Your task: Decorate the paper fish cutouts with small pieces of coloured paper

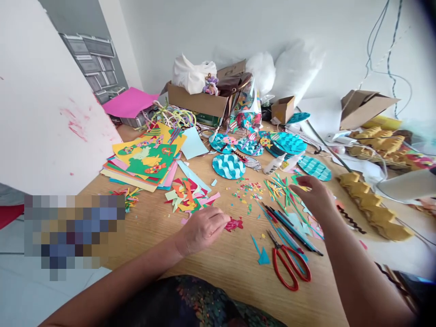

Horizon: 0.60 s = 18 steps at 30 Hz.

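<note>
My left hand (206,229) is low over the table with its fingers closed, fingertips at the left end of a small red paper fish (234,223). The fish lies on the wood, marked with paler lines. My right hand (314,196) reaches over thin green paper strips (286,193), thumb and forefinger bent and apart, with nothing visible between them. Red-handled scissors (289,263) lie between my forearms, beside a blue paper scrap (263,256). Several pens and pencils (293,229) lie beyond the scissors. Tiny paper bits (250,190) are scattered between my hands.
Coloured paper sheets (139,159) are stacked at the left, near a pile of paper scraps (190,195). Blue wavy paper discs (229,166) and white glue bottles (274,164) stand farther back. An egg-carton strip (374,206) lies right. Boxes (197,101) line the wall.
</note>
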Available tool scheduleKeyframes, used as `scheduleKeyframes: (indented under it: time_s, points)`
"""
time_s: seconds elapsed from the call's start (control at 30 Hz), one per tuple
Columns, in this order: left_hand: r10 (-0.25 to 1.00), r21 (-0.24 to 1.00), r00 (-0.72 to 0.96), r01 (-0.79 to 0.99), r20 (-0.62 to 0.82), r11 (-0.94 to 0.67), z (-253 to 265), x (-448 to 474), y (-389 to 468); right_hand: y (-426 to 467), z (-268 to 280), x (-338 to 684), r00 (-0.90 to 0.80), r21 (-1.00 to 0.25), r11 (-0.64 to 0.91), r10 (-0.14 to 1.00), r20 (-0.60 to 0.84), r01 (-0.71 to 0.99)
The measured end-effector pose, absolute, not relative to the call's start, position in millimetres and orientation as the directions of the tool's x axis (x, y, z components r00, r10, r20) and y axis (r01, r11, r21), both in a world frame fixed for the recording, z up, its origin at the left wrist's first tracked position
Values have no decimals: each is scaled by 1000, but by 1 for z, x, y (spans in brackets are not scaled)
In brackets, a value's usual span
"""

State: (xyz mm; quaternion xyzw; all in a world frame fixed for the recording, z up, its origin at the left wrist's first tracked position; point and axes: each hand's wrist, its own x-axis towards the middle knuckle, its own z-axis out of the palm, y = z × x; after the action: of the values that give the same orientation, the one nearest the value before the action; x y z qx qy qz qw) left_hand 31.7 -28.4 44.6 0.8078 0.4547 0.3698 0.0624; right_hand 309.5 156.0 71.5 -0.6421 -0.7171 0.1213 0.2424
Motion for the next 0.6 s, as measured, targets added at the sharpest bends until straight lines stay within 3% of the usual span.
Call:
scheduleKeyframes:
  time_s: [0.13, 0.3, 0.6]
  points:
    - [835, 455, 244, 745, 493, -487, 41, 9, -32, 100, 81, 307, -145, -381, 235, 957, 250, 894]
    - [832, 411, 247, 777, 497, -476, 40, -3, -31, 57, 69, 296, -234, -434, 352, 924, 303, 829]
    - [826, 360, 378, 766, 418, -533, 42, 5, -17, 41, 62, 259, -421, -414, 526, 848, 322, 743]
